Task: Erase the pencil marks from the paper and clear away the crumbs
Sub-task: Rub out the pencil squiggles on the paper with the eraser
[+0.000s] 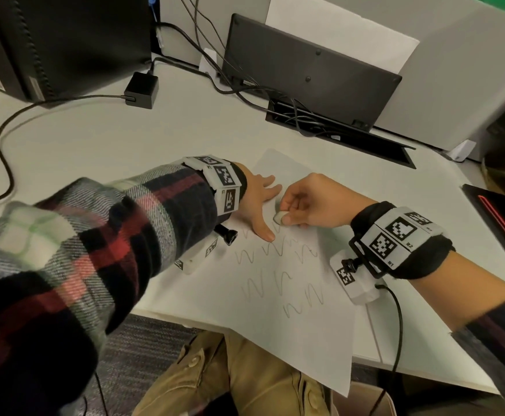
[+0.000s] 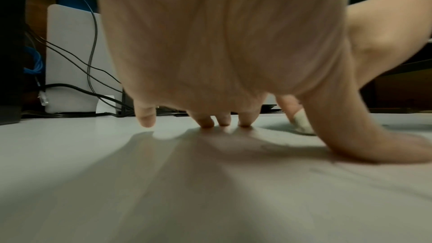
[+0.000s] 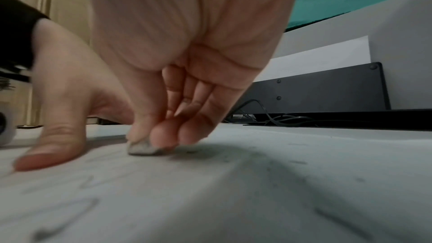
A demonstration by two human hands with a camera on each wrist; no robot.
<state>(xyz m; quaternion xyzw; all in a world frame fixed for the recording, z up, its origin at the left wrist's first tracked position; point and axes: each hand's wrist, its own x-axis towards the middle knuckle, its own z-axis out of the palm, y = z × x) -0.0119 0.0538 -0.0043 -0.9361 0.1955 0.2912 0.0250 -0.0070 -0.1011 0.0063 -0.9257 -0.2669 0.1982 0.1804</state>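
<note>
Thin white paper (image 1: 293,325) lies on the desk, squiggled pencil marks (image 1: 278,283) across its near half.
From above, the flat left hand (image 1: 257,202) pins it; the right hand (image 1: 308,202) pinches a small eraser (image 1: 278,217). Left wrist: fingertips (image 2: 205,122) press down. Right wrist: the soft, grubby eraser touches paper that looks liable to crumple.

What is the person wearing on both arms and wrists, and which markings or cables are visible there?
The left arm has a plaid flannel sleeve in red, black and white. Each wrist carries a black band with white square-code tags, plus a small white camera block mounted underneath. A thin black cable runs from the right block.
</note>
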